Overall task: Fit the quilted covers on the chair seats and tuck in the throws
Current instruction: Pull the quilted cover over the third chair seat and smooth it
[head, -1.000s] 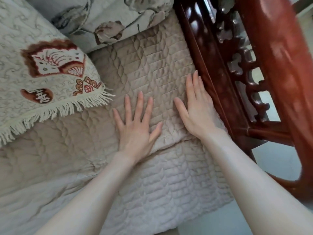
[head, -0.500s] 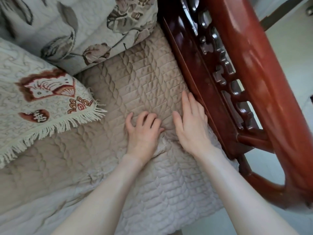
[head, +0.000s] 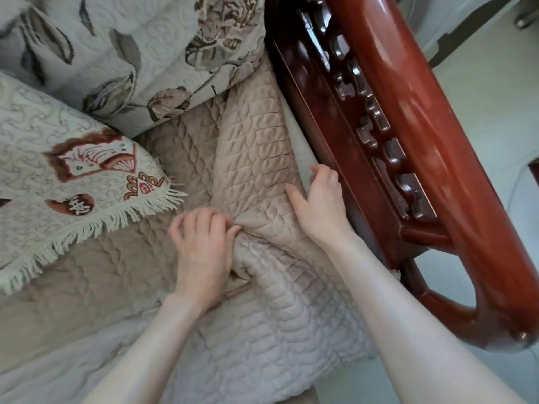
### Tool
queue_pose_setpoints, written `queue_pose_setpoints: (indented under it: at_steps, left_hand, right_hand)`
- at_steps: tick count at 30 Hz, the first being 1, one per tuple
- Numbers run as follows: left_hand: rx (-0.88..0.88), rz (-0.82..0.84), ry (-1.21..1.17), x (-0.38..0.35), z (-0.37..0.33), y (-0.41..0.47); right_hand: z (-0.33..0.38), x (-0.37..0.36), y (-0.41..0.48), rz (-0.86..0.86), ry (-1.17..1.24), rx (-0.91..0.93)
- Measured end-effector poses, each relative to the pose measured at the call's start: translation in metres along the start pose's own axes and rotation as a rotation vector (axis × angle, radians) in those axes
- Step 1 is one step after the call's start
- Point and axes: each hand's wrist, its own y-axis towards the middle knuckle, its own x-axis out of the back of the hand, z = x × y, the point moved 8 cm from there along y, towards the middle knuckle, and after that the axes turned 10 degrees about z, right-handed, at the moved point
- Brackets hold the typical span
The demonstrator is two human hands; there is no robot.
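A beige quilted cover [head: 256,158] lies over the chair seat and hangs down its front edge. It is bunched into a raised fold running from the back of the seat to my hands. My left hand [head: 201,246] pinches this fold near the seat's front. My right hand [head: 320,205] grips the cover's right edge beside the red wooden armrest [head: 408,135], and a strip of pale seat cushion [head: 294,141] shows there. A fringed cream throw [head: 73,182] with red fan motifs lies on the seat's left part.
A floral cushion [head: 140,53] leans at the back of the seat. The carved armrest runs along the right side, with pale floor [head: 490,118] beyond it. More of the beige cover spreads to the lower left.
Both hands went from lying flat on the cover to gripping it. The cover has been pulled away from the armrest into a ridge, baring a strip of seat cushion.
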Motion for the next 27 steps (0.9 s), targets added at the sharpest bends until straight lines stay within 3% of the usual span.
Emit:
queue_pose_setpoints:
  at_steps: [2,8,13,17,21,25,27]
  left_hand:
    - [0.028,-0.001,-0.026,0.001,0.002,-0.003]
    - [0.039,0.04,-0.128,0.0,0.005,-0.002]
    - [0.039,0.079,-0.168,-0.002,-0.004,0.002]
    - [0.015,0.077,-0.175,0.002,-0.009,0.005]
    - [0.009,0.104,-0.181,-0.004,-0.028,0.012]
    - [0.0,0.237,-0.196,-0.038,-0.041,0.02]
    - [-0.062,0.287,-0.186,-0.052,-0.044,0.017]
  right_hand:
    - [-0.004,-0.002,0.004,0.05,0.089,-0.045]
    - [-0.002,-0.005,0.005,0.312,0.729,-0.185]
    - [0.012,-0.012,-0.001,0.425,0.857,-0.204]
    - [0.016,0.013,-0.006,0.201,0.583,-0.093]
    - [0.024,0.056,-0.02,-0.22,-0.054,0.038]
    - [0.023,0.049,-0.022,-0.318,-0.464,0.03]
    - [0.028,0.04,-0.027,-0.372,-0.486,0.121]
